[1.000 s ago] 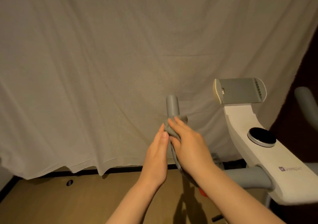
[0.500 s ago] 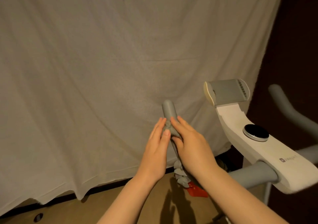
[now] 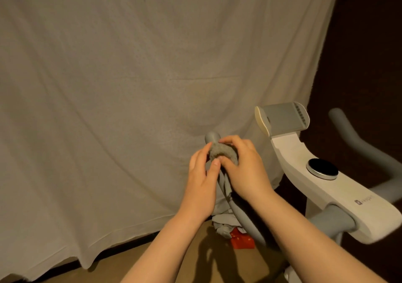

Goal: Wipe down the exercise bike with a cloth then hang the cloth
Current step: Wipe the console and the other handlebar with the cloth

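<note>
A pale sheet (image 3: 130, 87) hangs across the left and centre of the frame, down to a brown floor (image 3: 65, 276) at the bottom left.

Just right of centre, two bare forearms rise from the bottom edge. The left hand (image 3: 201, 187) is open, its straight fingers resting against the left side of a grey cloth (image 3: 219, 152). The right hand (image 3: 241, 167) pinches the cloth between curled fingers above and thumb below. The cloth is bunched over the upright end of the left bar (image 3: 212, 137), just below its rounded tip; a tail hangs down along the bar towards the lower centre. Whether the cloth is looped right round the bar or only draped on it is hard to tell, since the hands cover it.

A small red thing (image 3: 242, 240) lies on the floor below the tail.

To the right is the white bike (image 3: 348, 187) console, with a grey holder (image 3: 282, 117) at its top and a round black dial (image 3: 322, 169). The right bar (image 3: 356, 139) curves up at the far right edge.

This looks like the hanging step. To do it well, the left hand should steady one side while the right spreads the bunched part evenly over the bar, so the weight of the tail does not drag it off.

Count: two hands, one cloth, two bars, one holder, one dial, one red thing, one sheet.
</note>
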A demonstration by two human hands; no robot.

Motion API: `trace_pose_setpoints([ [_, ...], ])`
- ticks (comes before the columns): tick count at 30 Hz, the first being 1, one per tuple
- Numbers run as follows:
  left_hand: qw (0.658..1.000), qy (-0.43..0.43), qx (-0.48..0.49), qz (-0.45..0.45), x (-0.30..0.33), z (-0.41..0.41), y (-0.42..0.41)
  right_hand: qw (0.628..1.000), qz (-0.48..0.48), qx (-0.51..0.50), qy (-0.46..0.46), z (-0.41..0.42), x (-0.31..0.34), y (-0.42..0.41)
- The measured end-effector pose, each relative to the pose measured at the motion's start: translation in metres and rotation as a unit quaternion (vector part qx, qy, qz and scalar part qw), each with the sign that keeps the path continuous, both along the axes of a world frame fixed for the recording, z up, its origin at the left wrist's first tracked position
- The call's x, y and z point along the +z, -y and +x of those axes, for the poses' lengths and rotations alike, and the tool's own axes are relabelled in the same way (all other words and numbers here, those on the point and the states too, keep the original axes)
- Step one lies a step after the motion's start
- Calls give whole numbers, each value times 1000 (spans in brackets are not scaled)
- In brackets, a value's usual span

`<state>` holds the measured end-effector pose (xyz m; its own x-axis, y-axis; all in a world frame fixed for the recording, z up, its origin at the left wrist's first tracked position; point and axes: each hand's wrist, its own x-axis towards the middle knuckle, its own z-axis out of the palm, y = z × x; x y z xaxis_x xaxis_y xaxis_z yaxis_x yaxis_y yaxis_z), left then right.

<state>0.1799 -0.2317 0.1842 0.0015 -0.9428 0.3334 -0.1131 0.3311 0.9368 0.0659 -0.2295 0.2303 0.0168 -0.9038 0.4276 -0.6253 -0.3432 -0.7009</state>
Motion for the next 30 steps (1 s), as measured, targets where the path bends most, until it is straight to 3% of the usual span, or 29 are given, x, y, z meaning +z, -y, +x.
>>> trace_pose_setpoints([
  [4,1000,7,-1,-4,-1,4,2,992,-13,10,-122,6,-15,-20],
  [8,1000,-19,10,-10,-2,6,7,999,1,-29,-34,4,1,1],
  [13,1000,-29,-6,-8,-5,9,6,997,7,-46,-60,4,-5,-7],
  [18,999,-45,15,-5,-5,6,6,997,-16,-70,16,12,6,19],
  [22,998,-57,5,0,-3,5,7,1000,-6,-20,-10,17,-4,13],
  [27,998,-57,7,6,2,-1,9,999,-16,-17,26,20,2,32],
  [30,998,-67,2,5,1,1,11,1000,7,-6,-17,11,-4,19],
])
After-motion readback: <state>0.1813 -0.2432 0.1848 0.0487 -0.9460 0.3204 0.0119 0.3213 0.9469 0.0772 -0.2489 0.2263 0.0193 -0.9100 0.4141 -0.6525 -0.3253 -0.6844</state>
